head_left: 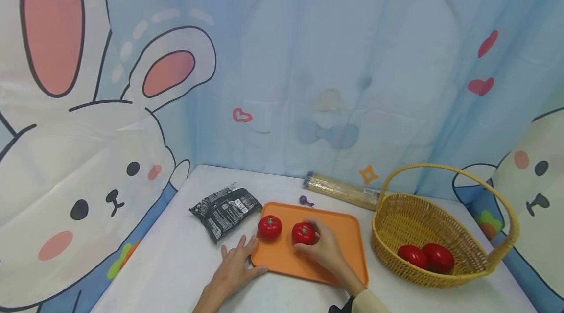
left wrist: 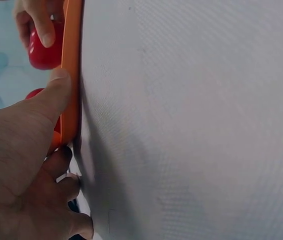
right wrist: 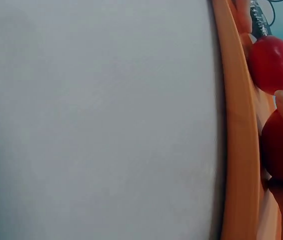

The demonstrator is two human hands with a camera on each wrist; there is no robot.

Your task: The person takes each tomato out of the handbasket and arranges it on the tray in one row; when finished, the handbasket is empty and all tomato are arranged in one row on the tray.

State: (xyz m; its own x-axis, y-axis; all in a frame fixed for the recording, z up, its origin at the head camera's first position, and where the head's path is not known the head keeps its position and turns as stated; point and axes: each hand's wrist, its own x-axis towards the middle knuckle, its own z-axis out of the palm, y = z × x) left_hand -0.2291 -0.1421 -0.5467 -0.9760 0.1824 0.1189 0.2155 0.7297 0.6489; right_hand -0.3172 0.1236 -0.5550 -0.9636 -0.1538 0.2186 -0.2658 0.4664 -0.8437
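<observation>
My right hand [head_left: 325, 247] grips a red tomato [head_left: 303, 233] over the orange tray [head_left: 282, 261], thumb on the near side and fingers round the far side. A second tomato [head_left: 270, 228] sits at the tray's left end, its green top facing up. At the tray's near left corner, my left hand [head_left: 234, 268] holds the rim between thumb and index finger. The left wrist view shows that thumb [left wrist: 56, 92] lying against the tray's edge, with the other fingers bent down by the table. In the right wrist view, the gripped tomato [right wrist: 280, 147] is partly covered by the hand.
Right of the tray stands a yellow wicker basket [head_left: 396, 260] with a tall handle and two red fruits [head_left: 438, 258] inside. A black packet [head_left: 226, 210] lies at the left. Behind the tray are a small purple object [head_left: 305, 200] and a long golden roll [head_left: 341, 190].
</observation>
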